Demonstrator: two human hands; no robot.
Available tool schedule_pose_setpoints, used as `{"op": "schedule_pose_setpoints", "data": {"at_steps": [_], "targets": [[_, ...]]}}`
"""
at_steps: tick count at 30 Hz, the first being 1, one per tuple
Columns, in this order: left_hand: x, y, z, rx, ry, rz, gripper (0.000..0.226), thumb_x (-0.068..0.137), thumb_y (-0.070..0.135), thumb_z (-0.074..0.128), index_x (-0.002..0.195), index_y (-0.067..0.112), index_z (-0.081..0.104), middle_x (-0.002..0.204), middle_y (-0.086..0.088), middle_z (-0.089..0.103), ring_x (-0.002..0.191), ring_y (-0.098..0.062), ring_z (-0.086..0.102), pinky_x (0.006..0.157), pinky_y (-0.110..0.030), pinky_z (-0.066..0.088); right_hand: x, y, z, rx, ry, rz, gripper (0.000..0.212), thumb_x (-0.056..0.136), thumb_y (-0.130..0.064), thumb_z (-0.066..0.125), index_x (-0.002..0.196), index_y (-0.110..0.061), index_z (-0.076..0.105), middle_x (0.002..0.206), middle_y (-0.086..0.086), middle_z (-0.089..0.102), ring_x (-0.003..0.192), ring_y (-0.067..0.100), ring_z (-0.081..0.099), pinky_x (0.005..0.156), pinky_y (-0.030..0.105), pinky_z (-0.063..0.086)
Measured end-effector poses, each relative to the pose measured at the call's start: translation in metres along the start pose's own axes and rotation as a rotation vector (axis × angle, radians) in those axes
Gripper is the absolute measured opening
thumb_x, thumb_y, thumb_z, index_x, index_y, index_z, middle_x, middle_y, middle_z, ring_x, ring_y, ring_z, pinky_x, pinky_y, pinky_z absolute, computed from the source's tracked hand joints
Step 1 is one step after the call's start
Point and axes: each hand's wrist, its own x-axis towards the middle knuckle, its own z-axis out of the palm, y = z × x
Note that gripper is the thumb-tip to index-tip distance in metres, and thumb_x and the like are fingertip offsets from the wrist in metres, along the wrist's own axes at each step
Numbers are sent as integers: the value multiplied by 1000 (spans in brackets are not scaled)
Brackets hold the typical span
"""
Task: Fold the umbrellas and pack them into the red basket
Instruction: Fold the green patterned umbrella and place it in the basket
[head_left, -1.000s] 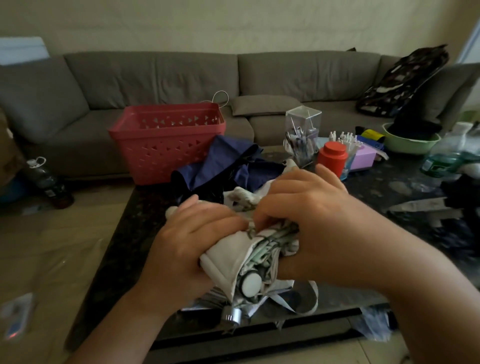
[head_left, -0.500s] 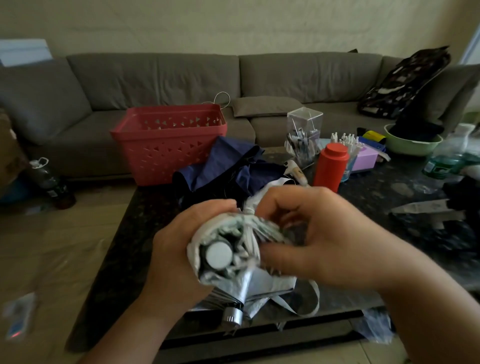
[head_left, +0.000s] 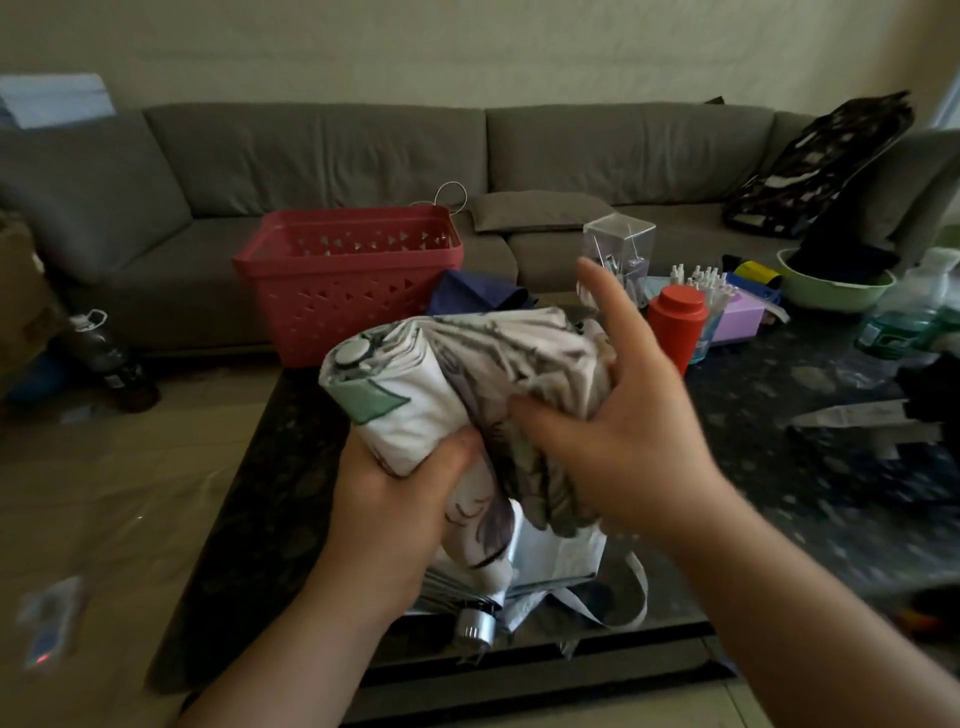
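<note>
A white patterned folded umbrella (head_left: 457, 374) is held above the dark table, its round cap end pointing up and left. My left hand (head_left: 400, 499) grips it from below at the near end. My right hand (head_left: 613, 431) presses against its bunched fabric on the right, thumb across the cloth and index finger raised straight. The red basket (head_left: 348, 280) stands at the table's far left edge, nothing visible inside. A dark blue umbrella (head_left: 478, 296) lies behind the white one, mostly hidden. A silver folded umbrella (head_left: 550, 566) lies on the table under my hands.
The dark stone table (head_left: 779, 467) carries a red bottle (head_left: 675, 327), a clear box (head_left: 618, 249), a purple box (head_left: 737, 322), a green bowl (head_left: 836, 291) and water bottles at the right. A grey sofa (head_left: 363, 150) runs behind. A bottle stands on the floor at left.
The white umbrella has turned from end-on to lying sideways, cap toward the upper left. My right hand moved to its right side and opened out; my left hand shifted beneath it.
</note>
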Motion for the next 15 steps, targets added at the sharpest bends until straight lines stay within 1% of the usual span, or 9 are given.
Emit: {"op": "schedule_pose_setpoints", "data": {"at_steps": [2, 3, 4, 6, 9, 12, 13, 14, 15], "targets": [[1, 0, 1, -161, -68, -134, 56, 83, 12, 76, 138, 16, 61, 121, -6, 77, 113, -25, 75, 88, -37, 63, 11, -6, -9, 64, 41, 76, 84, 82, 0, 84, 150, -33, 48, 102, -12, 80, 91, 6, 78, 76, 26, 64], [0, 2, 4, -241, -114, -210, 57, 84, 14, 73, 140, 16, 60, 124, -9, 76, 114, -28, 74, 91, -42, 62, 17, -9, -13, 96, 61, 104, 76, 82, 1, 84, 144, -32, 55, 101, -8, 80, 90, 7, 78, 74, 25, 64], [1, 5, 6, -298, -154, -282, 54, 88, 15, 72, 140, 17, 60, 126, -12, 75, 116, -30, 73, 95, -47, 60, 23, -11, -16, 137, 69, 129, 69, 82, 1, 83, 138, -32, 59, 102, -6, 80, 91, 9, 78, 74, 27, 64], [-1, 11, 12, -377, -232, -438, 45, 94, 24, 64, 139, 16, 64, 129, -14, 74, 119, -31, 72, 103, -49, 54, 32, -12, -20, 220, 39, 175, 57, 84, 0, 82, 129, -29, 65, 104, -2, 81, 92, 15, 79, 78, 32, 65], [1, 3, 20, -497, -287, -680, 47, 98, 38, 57, 137, 13, 69, 132, -16, 72, 124, -32, 69, 112, -48, 48, 40, -6, -21, 193, 26, 260, 59, 83, -4, 84, 135, -24, 65, 104, -1, 81, 90, 15, 79, 75, 30, 65], [2, -20, 25, -608, -251, -787, 52, 103, 44, 53, 143, 14, 64, 132, -11, 73, 124, -27, 69, 118, -48, 41, 44, 4, -17, 16, 54, 328, 68, 80, -12, 87, 140, -28, 61, 118, -3, 74, 96, 14, 76, 80, 30, 64], [2, -26, 24, -628, -229, -804, 52, 104, 46, 51, 145, 16, 63, 131, -9, 74, 123, -25, 70, 116, -47, 43, 45, 7, -16, -7, 49, 358, 67, 80, -13, 87, 140, -30, 60, 121, -3, 71, 95, 12, 75, 75, 27, 64], [3, -31, 21, -643, -241, -829, 50, 105, 48, 48, 140, 18, 68, 128, -7, 76, 121, -22, 71, 111, -44, 48, 45, 8, -15, -19, 38, 390, 67, 81, -13, 87, 140, -31, 59, 123, -4, 68, 93, 10, 72, 68, 23, 61], [3, -31, 20, -647, -271, -860, 51, 107, 52, 44, 126, 21, 78, 122, -6, 78, 115, -21, 74, 102, -41, 54, 45, 9, -15, -43, 26, 424, 69, 82, -14, 86, 142, -31, 57, 126, -4, 64, 95, 9, 69, 64, 19, 57]]}}
